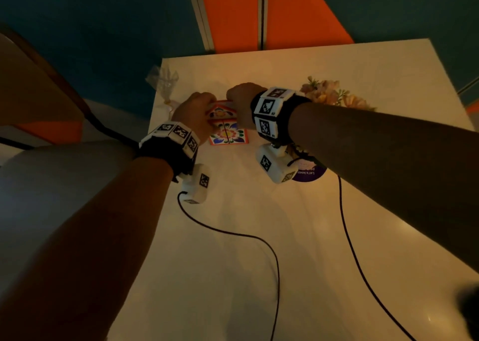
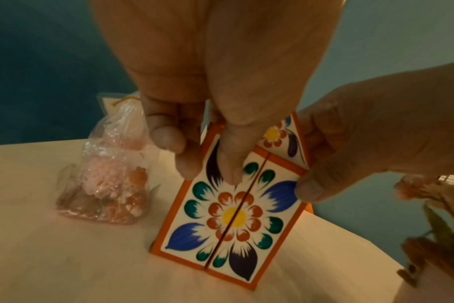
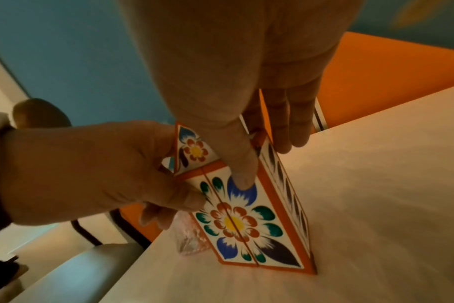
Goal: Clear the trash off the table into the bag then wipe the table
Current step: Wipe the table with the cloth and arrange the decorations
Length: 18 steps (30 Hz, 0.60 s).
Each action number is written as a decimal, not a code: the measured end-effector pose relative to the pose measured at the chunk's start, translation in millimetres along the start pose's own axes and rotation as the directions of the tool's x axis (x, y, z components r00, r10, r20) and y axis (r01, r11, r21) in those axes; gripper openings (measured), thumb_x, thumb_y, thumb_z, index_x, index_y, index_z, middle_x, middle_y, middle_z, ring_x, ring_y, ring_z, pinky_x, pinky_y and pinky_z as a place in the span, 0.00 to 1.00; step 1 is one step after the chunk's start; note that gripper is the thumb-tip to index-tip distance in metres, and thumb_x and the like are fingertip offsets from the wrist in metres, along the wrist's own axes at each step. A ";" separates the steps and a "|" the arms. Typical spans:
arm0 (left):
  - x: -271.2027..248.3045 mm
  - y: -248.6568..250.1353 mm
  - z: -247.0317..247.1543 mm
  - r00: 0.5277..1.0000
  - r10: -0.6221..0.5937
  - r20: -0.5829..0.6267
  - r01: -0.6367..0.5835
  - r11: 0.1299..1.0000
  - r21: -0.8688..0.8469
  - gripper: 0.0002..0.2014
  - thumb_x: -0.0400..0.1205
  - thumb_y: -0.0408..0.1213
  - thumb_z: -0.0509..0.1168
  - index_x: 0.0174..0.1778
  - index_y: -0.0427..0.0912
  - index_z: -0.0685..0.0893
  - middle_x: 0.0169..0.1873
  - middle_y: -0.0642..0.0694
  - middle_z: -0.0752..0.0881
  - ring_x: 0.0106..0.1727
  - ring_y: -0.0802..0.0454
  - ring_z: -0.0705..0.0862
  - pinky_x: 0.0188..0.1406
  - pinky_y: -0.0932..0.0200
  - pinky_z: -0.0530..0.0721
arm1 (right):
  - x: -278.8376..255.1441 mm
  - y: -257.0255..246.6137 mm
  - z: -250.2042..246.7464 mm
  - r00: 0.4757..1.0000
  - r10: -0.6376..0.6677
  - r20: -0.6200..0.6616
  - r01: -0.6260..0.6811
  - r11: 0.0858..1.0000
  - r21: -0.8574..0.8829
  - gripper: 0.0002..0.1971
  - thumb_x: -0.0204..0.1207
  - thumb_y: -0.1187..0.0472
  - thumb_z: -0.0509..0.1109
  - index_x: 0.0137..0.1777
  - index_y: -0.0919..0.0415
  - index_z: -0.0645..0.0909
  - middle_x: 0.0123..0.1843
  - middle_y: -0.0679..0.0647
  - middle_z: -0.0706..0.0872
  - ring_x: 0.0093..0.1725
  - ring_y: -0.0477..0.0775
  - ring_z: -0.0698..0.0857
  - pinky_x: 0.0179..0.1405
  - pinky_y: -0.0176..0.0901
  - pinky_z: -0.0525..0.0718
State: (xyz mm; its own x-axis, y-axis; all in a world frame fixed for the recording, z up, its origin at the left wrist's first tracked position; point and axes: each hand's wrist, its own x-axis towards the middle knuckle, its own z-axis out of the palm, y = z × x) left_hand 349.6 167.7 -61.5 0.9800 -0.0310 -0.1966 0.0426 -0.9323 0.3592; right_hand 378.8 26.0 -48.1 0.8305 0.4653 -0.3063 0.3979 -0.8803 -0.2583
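Note:
A flower-painted box (image 1: 228, 133) with orange edges stands upright on the cream table (image 1: 285, 237), toward its far left. My left hand (image 1: 193, 112) grips the box's upper left side. In the left wrist view its thumb presses the painted front (image 2: 233, 221) and its fingers curl round the left edge. My right hand (image 1: 242, 99) grips the upper right. In the right wrist view its thumb lies on the front face (image 3: 236, 223) and its fingers reach behind the box. A clear plastic bag (image 2: 111, 180) with pinkish contents sits just left of the box.
A bunch of dried flowers (image 1: 334, 94) stands to the right of the box, close to my right forearm. A round purple sticker (image 1: 308, 172) lies under the right wrist. Two black cables (image 1: 269, 250) trail across the near table. A chair (image 1: 39, 81) stands left of the table.

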 end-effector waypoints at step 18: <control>-51.6 13.5 11.1 0.987 0.133 0.087 -0.127 0.989 -0.069 0.31 0.67 0.32 0.80 0.65 0.45 0.78 0.61 0.45 0.82 0.60 0.45 0.82 0.61 0.54 0.80 | -67.5 -6.7 5.1 0.991 0.059 0.121 -0.055 0.998 -0.036 0.17 0.75 0.59 0.73 0.60 0.68 0.83 0.54 0.67 0.87 0.38 0.62 0.79 0.45 0.51 0.80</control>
State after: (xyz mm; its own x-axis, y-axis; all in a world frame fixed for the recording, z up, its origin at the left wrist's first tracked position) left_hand 297.5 152.7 -56.6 0.9562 -0.1861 -0.2257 -0.0694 -0.8937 0.4432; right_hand 318.1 0.9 -30.3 0.7995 0.4202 -0.4292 0.3653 -0.9074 -0.2079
